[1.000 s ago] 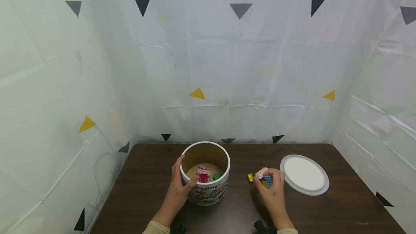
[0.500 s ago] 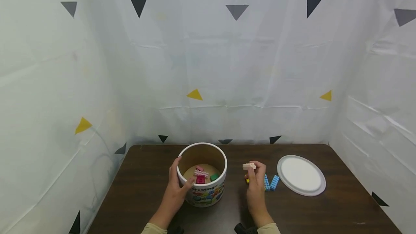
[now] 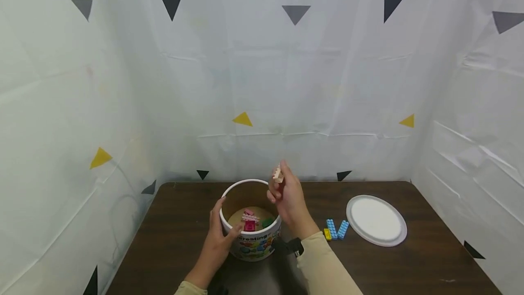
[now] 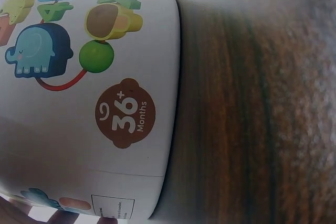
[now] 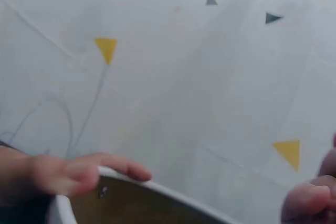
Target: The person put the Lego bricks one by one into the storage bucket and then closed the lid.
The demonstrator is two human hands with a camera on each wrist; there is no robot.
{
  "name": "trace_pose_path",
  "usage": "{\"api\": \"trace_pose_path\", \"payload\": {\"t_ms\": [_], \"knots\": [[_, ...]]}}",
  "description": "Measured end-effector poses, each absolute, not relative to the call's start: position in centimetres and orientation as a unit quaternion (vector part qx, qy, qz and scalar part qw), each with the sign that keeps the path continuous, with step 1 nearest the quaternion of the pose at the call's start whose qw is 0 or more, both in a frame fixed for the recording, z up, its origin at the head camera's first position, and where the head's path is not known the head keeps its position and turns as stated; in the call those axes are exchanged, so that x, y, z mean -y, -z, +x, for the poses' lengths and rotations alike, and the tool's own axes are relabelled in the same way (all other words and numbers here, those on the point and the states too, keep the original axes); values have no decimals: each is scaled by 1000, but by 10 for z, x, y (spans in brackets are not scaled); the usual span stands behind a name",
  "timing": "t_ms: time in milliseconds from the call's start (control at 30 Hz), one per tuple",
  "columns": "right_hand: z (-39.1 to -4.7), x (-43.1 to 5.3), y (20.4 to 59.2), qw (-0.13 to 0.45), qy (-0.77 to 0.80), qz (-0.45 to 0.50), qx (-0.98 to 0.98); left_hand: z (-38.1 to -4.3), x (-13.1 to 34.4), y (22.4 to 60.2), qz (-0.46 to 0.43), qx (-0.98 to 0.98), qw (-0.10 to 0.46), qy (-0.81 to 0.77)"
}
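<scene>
My left hand grips the white tub by its left side, thumb at the front rim. Held above the tub's right rim, a pale cream toy brick with studs is pinched in my right hand. Inside the tub lie a crimson brick, light pink bricks and a green brick. The left wrist view shows the tub's printed wall close up. In the right wrist view, the left hand lies at the rim and the right fingers show at the edge; the cream brick is hidden there.
Two blue bricks and a yellow brick lie on the dark wooden table, right of the tub. Farther right is a round white lid. White sheeting with triangles hangs around the table.
My right hand has lifted the cream brick from beside the other bricks and carried it left and up to above the tub's rim. The left hand keeps its grip on the tub.
</scene>
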State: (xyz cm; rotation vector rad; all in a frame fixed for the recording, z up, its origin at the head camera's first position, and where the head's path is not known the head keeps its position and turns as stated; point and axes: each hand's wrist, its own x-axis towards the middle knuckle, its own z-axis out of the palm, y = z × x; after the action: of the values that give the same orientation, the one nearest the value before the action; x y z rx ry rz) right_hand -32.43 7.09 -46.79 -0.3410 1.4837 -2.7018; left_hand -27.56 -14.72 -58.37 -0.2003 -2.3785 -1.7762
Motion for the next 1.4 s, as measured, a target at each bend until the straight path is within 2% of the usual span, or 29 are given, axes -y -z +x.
{"api": "trace_pose_path", "payload": {"t_ms": [133,267,433,767,933,1167,1400], "knots": [[-337,-67,472,120,802,-117,-574,-274,142,584,-81,794,85,597],[-336,-67,480,144,737,-137,-646,-271,138,585,-89,791,83,600],[-333,-64,482,106,745,-130,-646,-273,139,586,-80,794,85,597],[-336,-54,485,-2,666,-115,-737,-278,143,584,-67,796,78,597],[-335,-53,486,-31,685,-109,-720,-280,143,583,-69,796,79,597],[-336,-50,486,-99,652,-109,-743,-278,144,585,-74,792,81,601],[-334,-52,489,-137,635,-110,-752,-282,144,586,-77,795,86,595]]}}
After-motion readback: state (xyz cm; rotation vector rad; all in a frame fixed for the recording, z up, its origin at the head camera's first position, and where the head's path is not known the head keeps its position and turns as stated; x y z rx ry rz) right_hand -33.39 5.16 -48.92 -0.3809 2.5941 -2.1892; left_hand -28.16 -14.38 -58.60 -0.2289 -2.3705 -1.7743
